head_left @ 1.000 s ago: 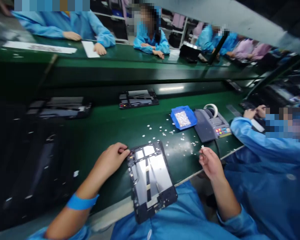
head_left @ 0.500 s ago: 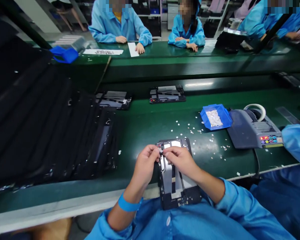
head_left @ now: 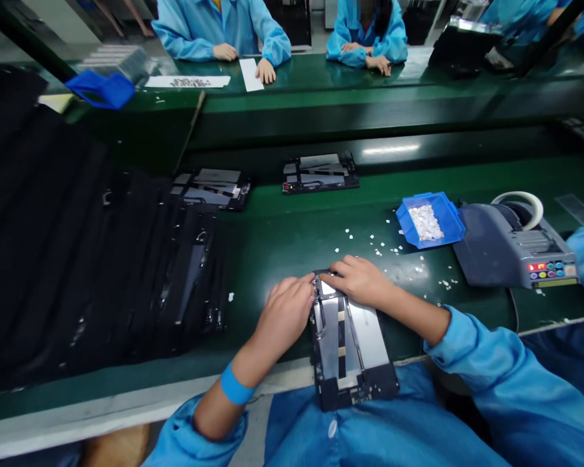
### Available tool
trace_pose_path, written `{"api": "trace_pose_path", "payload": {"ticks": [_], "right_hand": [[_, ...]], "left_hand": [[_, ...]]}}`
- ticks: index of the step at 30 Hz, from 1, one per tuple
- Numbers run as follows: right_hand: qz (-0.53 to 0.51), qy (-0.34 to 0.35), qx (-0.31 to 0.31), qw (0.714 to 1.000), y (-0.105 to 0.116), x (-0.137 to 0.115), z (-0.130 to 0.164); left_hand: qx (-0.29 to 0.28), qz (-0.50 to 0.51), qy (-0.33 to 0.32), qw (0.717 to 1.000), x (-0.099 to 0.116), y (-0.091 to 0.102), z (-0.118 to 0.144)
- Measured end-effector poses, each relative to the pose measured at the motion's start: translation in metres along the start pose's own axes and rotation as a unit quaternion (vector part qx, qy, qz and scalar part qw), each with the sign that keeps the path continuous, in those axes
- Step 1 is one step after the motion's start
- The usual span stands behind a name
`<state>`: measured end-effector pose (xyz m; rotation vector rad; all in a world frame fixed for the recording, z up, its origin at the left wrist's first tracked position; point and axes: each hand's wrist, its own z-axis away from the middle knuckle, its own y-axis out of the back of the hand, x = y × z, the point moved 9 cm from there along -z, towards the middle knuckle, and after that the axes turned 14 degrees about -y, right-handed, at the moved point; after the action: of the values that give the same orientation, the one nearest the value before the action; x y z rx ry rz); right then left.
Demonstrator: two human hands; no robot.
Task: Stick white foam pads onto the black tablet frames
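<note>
Both grips press down on the top edge of the tablet frame (head_left: 353, 340) lying in front of us.

We see the green bench (head_left: 292, 240) running across the view, with a dark stack of trays (head_left: 87, 253) filling its left part. At the right stands a grey tape dispenser (head_left: 513, 250), and just beside it a blue bin (head_left: 431, 219) of small white pieces, with more white pieces (head_left: 389, 250) scattered on the bench near it. Two other tablet frames (head_left: 320, 172) lie further back. Our tablet frame lies flat at the near edge, its lower end hanging over our lap. Our left hand (head_left: 285, 314) rests fingers bent on the upper left corner, and our right hand (head_left: 360, 280) lies with fingers pressed together on the upper edge; whether they pinch anything small we cannot tell.
</note>
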<state>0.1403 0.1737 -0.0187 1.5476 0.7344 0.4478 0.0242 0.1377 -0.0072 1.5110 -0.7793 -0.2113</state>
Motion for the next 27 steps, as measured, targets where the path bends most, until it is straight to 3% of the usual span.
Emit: {"api": "trace_pose_path", "payload": {"ticks": [5, 10, 14, 18, 27], "right_hand": [[0.006, 0.028, -0.017, 0.999, 0.003, -0.004, -0.001], [0.041, 0.052, -0.023, 0.998, -0.001, -0.004, -0.002], [0.025, 0.054, -0.014, 0.998, -0.003, 0.001, -0.002], [0.014, 0.051, -0.003, 0.999, -0.003, 0.003, -0.001], [0.017, 0.053, 0.005, 0.998, -0.003, 0.003, -0.003]], "left_hand": [[-0.012, 0.014, -0.019, 1.0, 0.004, 0.003, 0.0], [0.07, 0.189, 0.091, 0.975, -0.021, 0.022, -0.003], [0.018, 0.275, 0.139, 0.951, -0.034, 0.002, -0.017], [0.0, 0.254, 0.169, 0.952, -0.045, -0.014, -0.027], [-0.006, 0.227, 0.188, 0.956, -0.052, -0.021, -0.028]]}}
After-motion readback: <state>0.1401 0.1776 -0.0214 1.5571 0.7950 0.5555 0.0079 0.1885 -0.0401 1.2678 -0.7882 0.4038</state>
